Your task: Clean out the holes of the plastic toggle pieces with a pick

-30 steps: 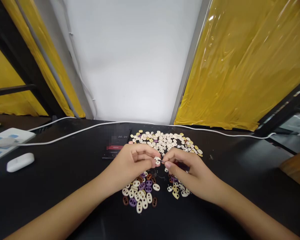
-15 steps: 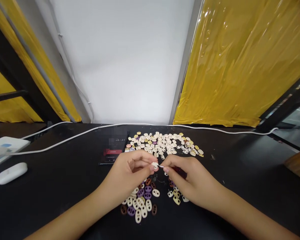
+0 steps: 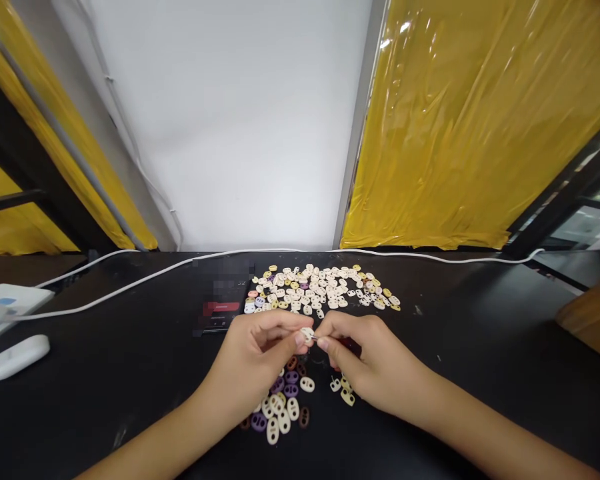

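Observation:
My left hand (image 3: pixel 260 357) pinches a small cream two-holed plastic piece (image 3: pixel 307 333) between thumb and fingertips. My right hand (image 3: pixel 363 353) is closed around a slim tool with a metal tip (image 3: pixel 315 338); its dark red handle is mostly hidden in the palm. The tip meets the piece at its right side. Below my left hand lies a pile of oval two-holed pieces (image 3: pixel 284 420) in cream, purple and brown, partly covered by the hand. A few yellowish and white pieces (image 3: pixel 347 397) lie beside my right hand.
Behind my hands many cream and yellow pieces (image 3: pixel 330 287) spread over the black table (image 3: pixel 145 380). A dark phone (image 3: pixel 225 293) lies left of them. Farther left are a white case (image 3: pixel 20 357) and a power strip (image 3: pixel 10 300). A white cable (image 3: pixel 190 261) runs along the back.
The cream piece has turned in my left fingers so its holed face shows more. Both hands stay together; the whole view has shifted slightly.

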Motion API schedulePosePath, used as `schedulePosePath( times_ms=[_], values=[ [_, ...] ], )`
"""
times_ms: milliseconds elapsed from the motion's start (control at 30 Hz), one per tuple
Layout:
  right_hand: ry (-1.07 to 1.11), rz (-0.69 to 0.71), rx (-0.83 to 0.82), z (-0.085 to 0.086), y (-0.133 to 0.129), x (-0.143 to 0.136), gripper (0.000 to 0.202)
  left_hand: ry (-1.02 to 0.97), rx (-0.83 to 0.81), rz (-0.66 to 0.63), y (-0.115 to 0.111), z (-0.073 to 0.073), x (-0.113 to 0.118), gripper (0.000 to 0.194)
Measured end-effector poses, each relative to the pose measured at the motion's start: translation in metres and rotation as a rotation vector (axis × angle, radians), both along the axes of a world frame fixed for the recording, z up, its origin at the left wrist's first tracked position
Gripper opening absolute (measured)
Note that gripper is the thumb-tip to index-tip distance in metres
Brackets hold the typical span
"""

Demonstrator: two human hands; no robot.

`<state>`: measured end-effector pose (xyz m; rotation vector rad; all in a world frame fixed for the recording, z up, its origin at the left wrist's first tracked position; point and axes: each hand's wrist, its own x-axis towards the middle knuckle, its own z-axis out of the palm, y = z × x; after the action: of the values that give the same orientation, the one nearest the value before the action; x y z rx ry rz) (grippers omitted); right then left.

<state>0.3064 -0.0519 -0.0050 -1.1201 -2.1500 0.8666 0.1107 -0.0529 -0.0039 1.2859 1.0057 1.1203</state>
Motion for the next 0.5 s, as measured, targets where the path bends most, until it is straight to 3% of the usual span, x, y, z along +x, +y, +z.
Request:
schedulePosePath(
  times_ms=[133,400,500],
  values=[
    [0.039,-0.052,0.002,0.0,0.001,-0.003,0.014,-0.058,-0.037,0.05,0.001,0.0,0.002,0.019],
    [-0.123,-0.121,-0.021,0.006,0.004,0.001,0.008,0.022,-0.06,0.037,0.004,-0.01,0.002,0.019],
    [-0.031,-0.175,-0.072,0.005,0.004,-0.001,0.009,0.054,-0.027,0.019,0.003,-0.009,0.001,0.02]
  ],
)
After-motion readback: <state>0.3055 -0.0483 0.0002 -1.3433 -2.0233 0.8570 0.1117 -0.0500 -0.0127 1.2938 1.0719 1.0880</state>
